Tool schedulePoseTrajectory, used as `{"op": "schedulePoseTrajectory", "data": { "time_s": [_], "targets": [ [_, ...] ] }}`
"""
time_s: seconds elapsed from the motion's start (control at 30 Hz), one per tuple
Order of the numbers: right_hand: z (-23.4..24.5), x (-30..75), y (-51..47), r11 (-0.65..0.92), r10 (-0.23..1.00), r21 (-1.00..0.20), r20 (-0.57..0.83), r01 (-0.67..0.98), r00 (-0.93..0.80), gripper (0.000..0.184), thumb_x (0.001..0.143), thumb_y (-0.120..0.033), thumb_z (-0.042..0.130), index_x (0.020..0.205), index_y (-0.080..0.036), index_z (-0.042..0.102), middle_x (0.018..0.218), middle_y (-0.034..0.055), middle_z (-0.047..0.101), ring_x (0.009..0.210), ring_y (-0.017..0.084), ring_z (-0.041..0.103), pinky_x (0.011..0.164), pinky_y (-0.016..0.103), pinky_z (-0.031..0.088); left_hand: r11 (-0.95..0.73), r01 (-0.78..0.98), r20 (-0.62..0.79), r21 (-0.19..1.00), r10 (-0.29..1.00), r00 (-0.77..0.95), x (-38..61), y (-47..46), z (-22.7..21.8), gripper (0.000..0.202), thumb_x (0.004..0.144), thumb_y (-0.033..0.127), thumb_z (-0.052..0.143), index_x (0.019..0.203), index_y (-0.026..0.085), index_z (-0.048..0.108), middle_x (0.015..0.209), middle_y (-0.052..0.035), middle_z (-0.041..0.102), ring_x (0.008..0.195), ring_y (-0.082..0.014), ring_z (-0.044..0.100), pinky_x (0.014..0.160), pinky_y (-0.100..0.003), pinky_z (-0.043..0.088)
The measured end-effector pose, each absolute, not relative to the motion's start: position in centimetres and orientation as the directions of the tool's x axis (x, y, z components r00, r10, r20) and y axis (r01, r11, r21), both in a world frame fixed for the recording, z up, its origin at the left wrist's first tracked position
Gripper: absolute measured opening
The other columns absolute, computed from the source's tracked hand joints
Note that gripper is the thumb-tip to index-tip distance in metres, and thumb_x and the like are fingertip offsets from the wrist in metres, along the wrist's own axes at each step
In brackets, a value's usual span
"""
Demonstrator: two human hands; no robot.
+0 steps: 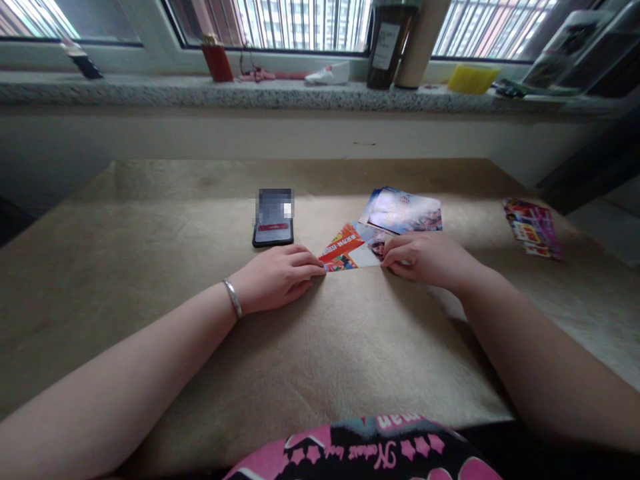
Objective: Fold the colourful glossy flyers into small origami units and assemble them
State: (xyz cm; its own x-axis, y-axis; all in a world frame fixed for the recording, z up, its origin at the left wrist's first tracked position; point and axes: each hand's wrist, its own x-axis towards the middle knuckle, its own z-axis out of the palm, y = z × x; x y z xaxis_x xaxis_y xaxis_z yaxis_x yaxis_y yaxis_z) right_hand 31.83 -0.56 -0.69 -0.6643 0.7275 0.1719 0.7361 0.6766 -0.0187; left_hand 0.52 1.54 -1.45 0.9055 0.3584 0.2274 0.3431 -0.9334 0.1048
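A printed paper sheet (357,250), folded to a point at the top with an orange-red flap on its left, lies on the table between my hands. My left hand (283,272) presses its fingertips on the sheet's lower left corner, fingers together; a silver bangle circles that wrist. At the lower right edge, my right hand (423,259) pinches the paper between thumb and fingers. Just behind the sheet rests a stack of glossy printed sheets (407,208), partly covered by my right hand.
A phone (273,220) with a blurred-out screen lies behind my left hand. Colourful folded papers (533,227) sit at the far right of the brown table cover (165,220). The stone windowsill (300,97) holds a dark bottle (390,47), a red bottle (217,60) and a yellow block (473,79).
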Motion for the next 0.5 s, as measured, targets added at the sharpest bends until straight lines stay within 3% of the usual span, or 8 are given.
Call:
{"op": "schedulePoseTrajectory", "data": {
  "time_s": [0.27,0.4,0.5],
  "targets": [
    [-0.5,32.1,-0.5,0.684,0.729,-0.108,0.146,0.721,-0.669,0.019,0.079,-0.015,0.053,0.079,-0.024,0.07,0.098,-0.0017,0.071,0.085,0.014,0.066,0.068,0.025,0.046,-0.933,0.345,0.245,0.101,0.359,0.9,0.5,1.4,-1.4,0.03,0.088,0.018,0.046,0.114,0.018,0.06,0.11,-0.0086,0.063,0.1,-0.0194,0.056,0.086,-0.034,0.051],
    [-0.1,31.6,-0.8,0.648,0.76,-0.091,0.126,0.756,-0.637,0.015,0.076,-0.014,0.051,0.074,-0.021,0.065,0.087,0.0012,0.07,0.079,0.015,0.063,0.067,0.027,0.045,-0.928,0.358,0.233,0.101,0.372,0.899,0.4,1.4,-1.5,0.03,0.088,0.019,0.046,0.115,0.018,0.06,0.111,-0.0083,0.063,0.101,-0.0197,0.055,0.087,-0.035,0.05],
    [-0.2,30.7,-1.1,0.594,0.794,-0.064,0.208,0.802,-0.572,0.014,0.075,-0.014,0.05,0.077,-0.02,0.063,0.083,0.0037,0.068,0.076,0.018,0.061,0.064,0.028,0.043,-0.927,0.363,0.241,0.093,0.375,0.895,0.6,1.3,-1.6,0.03,0.088,0.02,0.047,0.114,0.018,0.06,0.111,-0.0085,0.063,0.1,-0.0198,0.055,0.086,-0.035,0.05]
  ]
}}
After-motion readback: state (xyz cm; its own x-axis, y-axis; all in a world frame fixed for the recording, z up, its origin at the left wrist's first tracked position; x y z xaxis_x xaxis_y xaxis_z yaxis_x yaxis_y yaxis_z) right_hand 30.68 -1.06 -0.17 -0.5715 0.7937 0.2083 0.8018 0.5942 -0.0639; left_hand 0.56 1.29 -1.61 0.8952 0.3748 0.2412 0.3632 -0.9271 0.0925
